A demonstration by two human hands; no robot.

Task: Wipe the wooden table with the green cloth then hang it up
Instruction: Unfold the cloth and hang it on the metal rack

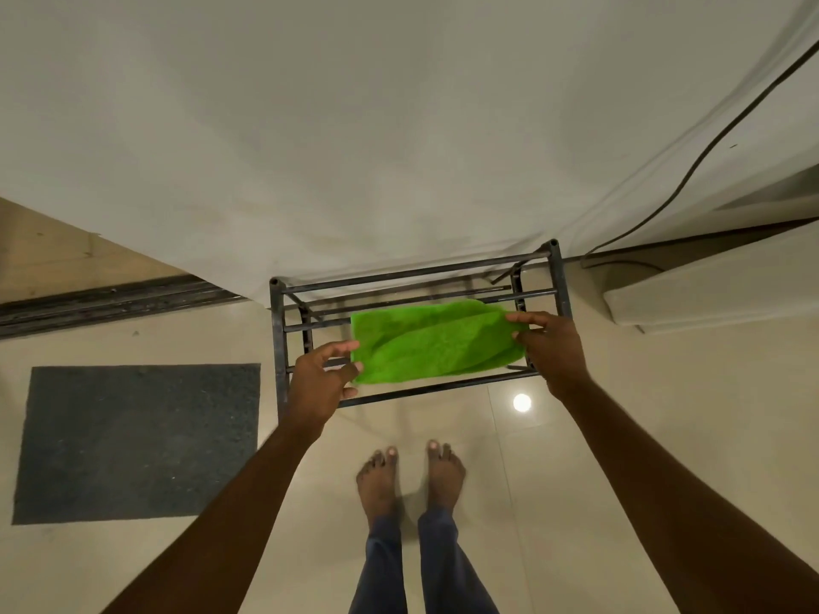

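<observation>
My left hand [323,378] pinches the green cloth [434,343] at its left end | my right hand [554,347] pinches the right end | it spans between them, long axis parallel to the rails of the black rack [421,390], resting over them.

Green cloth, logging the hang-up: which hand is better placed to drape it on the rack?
Right, narrowly: right hand pinches green cloth over the metal rack's middle rails; left hand sits nearer the front.

Cloth [436,343] atop rack [278,339] btwn left hand [321,383] & right hand [549,343]; mat [137,440] on floor [620,436] left of rack, feet [379,480] before it.
</observation>
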